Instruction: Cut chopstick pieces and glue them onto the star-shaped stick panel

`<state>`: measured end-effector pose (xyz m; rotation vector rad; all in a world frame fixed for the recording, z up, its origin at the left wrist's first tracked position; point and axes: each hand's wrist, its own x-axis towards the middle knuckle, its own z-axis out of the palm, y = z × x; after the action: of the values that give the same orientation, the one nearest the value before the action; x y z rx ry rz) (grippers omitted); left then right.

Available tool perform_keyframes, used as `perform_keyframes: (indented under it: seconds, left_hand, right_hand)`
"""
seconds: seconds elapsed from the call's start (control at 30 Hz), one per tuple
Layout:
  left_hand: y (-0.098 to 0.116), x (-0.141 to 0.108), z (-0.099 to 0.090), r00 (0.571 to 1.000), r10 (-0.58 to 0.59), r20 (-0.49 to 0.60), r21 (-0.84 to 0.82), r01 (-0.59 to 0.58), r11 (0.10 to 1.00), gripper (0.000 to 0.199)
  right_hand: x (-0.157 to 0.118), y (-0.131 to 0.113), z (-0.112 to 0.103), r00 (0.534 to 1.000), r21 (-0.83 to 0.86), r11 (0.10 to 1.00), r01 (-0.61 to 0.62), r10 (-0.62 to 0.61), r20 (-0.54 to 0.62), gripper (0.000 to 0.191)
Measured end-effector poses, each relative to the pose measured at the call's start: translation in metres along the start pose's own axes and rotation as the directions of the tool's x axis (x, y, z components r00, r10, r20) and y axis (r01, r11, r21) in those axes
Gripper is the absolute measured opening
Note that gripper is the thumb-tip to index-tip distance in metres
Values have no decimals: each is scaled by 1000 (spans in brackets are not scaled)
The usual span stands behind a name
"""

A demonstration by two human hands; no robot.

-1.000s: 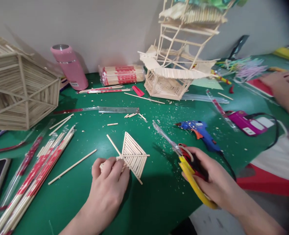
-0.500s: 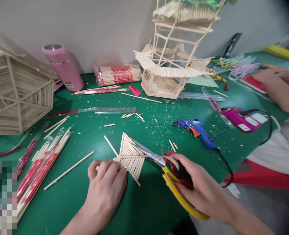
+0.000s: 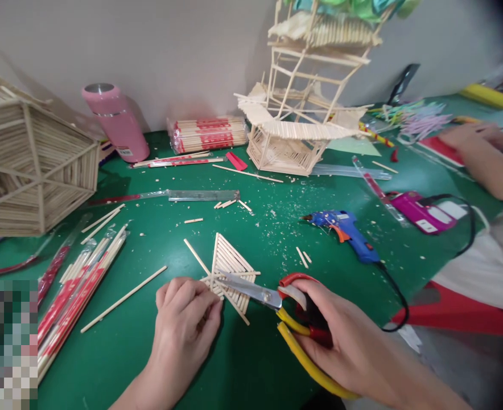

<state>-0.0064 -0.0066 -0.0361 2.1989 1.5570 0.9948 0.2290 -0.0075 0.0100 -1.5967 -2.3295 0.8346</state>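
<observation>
Steel scissors with yellow and red handles [image 3: 268, 297] have come lower and further left since the earlier frame, from the upper right edge of the flat fan-shaped panel of pale wooden sticks [image 3: 232, 256] to over its joint. Right of the panel, the right hand [image 3: 337, 336] is closed round the handles; at its near-left edge, the left hand [image 3: 187, 324] has its fingers bunched, though whether they pinch it cannot be told. The panel lies on the green surface [image 3: 243, 370], whose edge slants past its near right. One loose stick [image 3: 123, 299] lies well left of the panel. Crumb-dotted room separates the panel from the blue glue gun [image 3: 341, 225] to its right and the tiered stick tower [image 3: 292, 128] beyond.
</observation>
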Motion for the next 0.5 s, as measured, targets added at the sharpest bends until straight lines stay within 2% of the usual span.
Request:
perform_keyframes:
  seconds: [0.23, 0.33, 0.5]
  left_hand:
    - [-2, -2, 0, 999, -42, 5, 18, 42, 999, 12]
    - [2, -1, -1, 997, -72, -15, 14, 72, 997, 13]
    - [7, -3, 0, 999, -44, -14, 64, 45, 997, 11]
  right_hand:
    - [-9, 4, 2, 999, -90, 996, 6, -2, 47, 45]
    - [-12, 3, 2, 998, -72, 997, -17, 22, 63, 45]
    - [-13, 4, -1, 997, -8, 999, -36, 37, 62, 41]
